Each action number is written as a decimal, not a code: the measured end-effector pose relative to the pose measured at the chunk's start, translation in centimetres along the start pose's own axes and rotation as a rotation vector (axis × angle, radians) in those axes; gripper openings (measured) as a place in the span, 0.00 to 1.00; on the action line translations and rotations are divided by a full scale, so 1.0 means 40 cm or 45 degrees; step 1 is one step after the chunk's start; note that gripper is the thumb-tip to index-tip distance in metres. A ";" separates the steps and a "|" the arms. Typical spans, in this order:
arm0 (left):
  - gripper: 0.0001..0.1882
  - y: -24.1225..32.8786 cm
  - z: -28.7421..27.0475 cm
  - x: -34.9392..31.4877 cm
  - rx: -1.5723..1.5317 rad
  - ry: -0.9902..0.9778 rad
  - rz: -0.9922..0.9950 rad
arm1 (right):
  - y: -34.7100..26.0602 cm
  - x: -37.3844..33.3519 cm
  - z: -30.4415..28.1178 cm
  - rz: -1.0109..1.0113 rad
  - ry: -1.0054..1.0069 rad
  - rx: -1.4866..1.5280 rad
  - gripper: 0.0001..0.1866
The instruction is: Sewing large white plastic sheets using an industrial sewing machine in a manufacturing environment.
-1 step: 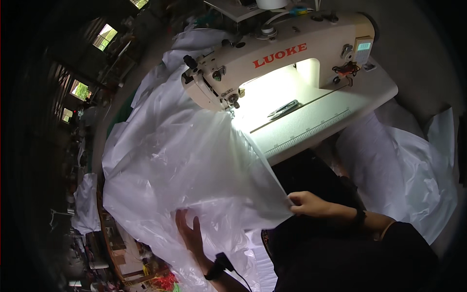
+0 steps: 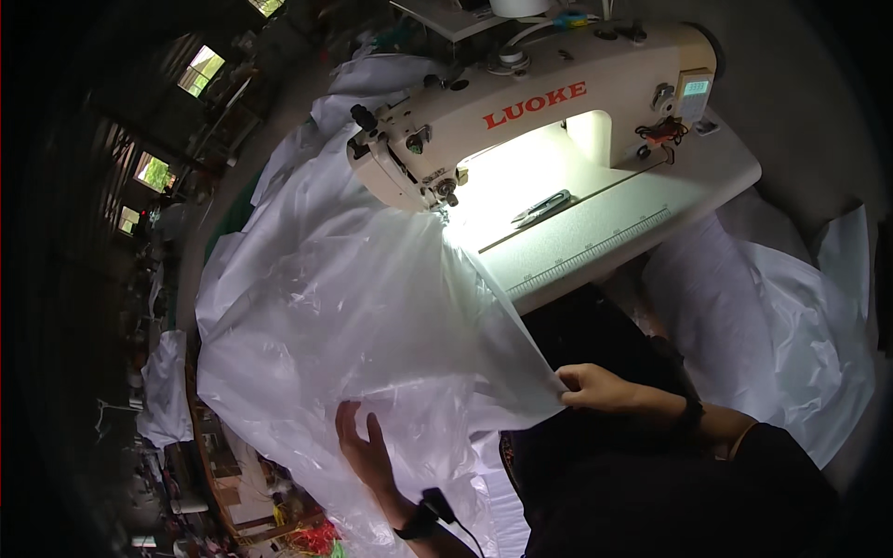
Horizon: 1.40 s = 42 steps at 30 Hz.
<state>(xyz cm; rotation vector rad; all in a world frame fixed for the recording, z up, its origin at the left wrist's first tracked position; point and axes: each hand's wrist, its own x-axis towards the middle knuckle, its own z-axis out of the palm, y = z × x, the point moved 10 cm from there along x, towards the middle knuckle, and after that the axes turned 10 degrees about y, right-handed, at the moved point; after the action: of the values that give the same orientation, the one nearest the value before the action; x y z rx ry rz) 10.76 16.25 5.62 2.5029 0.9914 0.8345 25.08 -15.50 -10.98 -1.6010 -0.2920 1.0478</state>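
Left hand (image 2: 366, 456): lay unclenched, thumb apart, at the white translucent sheet (image 2: 363, 307); contact could not be told. Sheet: spread above and between both hands. Sewing machine (image 2: 549, 93): stood beyond them. Right hand (image 2: 600, 389): pinched the sheet's edge. White material (image 2: 791, 325): lay right of it.

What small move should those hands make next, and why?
Probably the right hand should guide its pinched edge of the white sheet toward the sewing machine: that edge runs up to the lit needle area, and the left hand is open.
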 end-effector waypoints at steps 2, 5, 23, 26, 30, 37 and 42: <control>0.21 0.130 0.003 -0.035 -0.300 0.004 0.274 | 0.025 -0.004 0.006 0.020 -0.064 0.105 0.19; 0.27 0.143 0.046 -0.041 0.247 -0.070 0.509 | 0.043 -0.020 0.013 -0.050 -0.243 -0.091 0.19; 0.37 -0.313 0.079 0.178 0.076 -0.125 0.026 | -0.164 0.038 0.172 -0.106 -0.478 0.412 0.17; 0.36 -0.329 0.087 0.169 -0.044 -0.209 0.075 | -0.077 0.000 0.002 -0.189 -0.123 -0.088 0.17; 0.36 -0.314 0.081 0.145 -0.023 -0.111 0.124 | -0.048 -0.108 -0.179 -0.379 0.311 -0.968 0.16; 0.34 -0.256 0.053 0.110 0.221 -0.013 0.037 | -0.187 -0.025 -0.150 -0.681 0.871 -0.957 0.48; 0.28 -0.291 0.036 0.110 0.249 0.114 0.041 | -0.228 -0.025 -0.066 -1.017 0.832 -0.881 0.30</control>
<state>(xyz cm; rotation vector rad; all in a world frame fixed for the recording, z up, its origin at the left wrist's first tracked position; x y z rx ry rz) 8.25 27.46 0.59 2.6716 1.1136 0.9066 29.56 -14.97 -2.57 -2.0509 -0.8100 -0.2442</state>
